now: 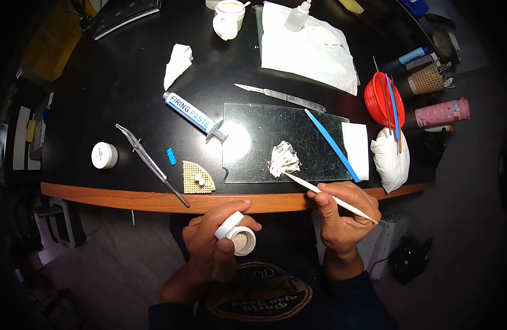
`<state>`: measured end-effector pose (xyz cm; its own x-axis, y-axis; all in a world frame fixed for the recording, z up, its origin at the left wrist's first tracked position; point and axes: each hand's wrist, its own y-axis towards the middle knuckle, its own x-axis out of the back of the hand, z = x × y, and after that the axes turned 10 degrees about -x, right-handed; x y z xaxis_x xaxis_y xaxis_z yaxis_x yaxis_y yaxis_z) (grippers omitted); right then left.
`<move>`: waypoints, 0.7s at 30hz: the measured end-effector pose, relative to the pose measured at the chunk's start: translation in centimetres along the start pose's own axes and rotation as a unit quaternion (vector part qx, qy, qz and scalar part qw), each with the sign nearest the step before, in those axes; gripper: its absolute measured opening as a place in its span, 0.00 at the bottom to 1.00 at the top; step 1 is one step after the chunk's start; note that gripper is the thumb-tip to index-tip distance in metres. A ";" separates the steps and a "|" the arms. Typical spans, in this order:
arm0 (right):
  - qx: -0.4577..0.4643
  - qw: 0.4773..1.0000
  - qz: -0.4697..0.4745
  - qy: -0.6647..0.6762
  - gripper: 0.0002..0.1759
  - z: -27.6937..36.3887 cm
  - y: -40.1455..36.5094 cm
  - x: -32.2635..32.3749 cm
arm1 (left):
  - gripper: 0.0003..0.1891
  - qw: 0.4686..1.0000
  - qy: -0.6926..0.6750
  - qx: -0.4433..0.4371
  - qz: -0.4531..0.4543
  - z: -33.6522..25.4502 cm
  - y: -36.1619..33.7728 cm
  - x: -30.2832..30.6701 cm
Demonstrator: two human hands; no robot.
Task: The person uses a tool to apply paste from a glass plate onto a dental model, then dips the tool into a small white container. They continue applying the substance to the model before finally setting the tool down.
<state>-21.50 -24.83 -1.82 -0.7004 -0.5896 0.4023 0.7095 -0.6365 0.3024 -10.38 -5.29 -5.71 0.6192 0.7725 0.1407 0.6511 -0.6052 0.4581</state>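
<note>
My left hand [209, 236] is closed around a small white jar [245, 247] in front of the table edge. The jar's mouth faces me and shows pale powder inside. Its white lid [229, 224] is held against it in the same hand. In my right hand [347, 212] I pinch a slender white spatula [344, 203] like a pen. Its tip meets the lower edge of a smeared white paste heap [283, 158] on a scratched glass slab [245, 165]. A blue plastic stick [333, 146] lies across the slab's right part.
Left of the slab lie a firing paste syringe [193, 114], tweezers [149, 159], a honeycomb tray [194, 187] with small white pieces, a blue cap [171, 157] and a closed jar [104, 155]. A scalpel [286, 98] lies behind; a red bowl [378, 102] with tools stands right.
</note>
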 end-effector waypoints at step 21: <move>-0.050 0.980 0.106 0.159 0.13 1.1 0.1 1.4 | 0.31 0.999 -0.033 0.004 -0.031 -0.2 0.0 -0.5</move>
<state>-22.34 -25.14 -0.31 -0.5388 -0.8286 0.1524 0.8413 -0.5196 0.1490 -10.73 -5.63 -5.59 0.6045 0.7948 0.0535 0.6929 -0.5577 0.4571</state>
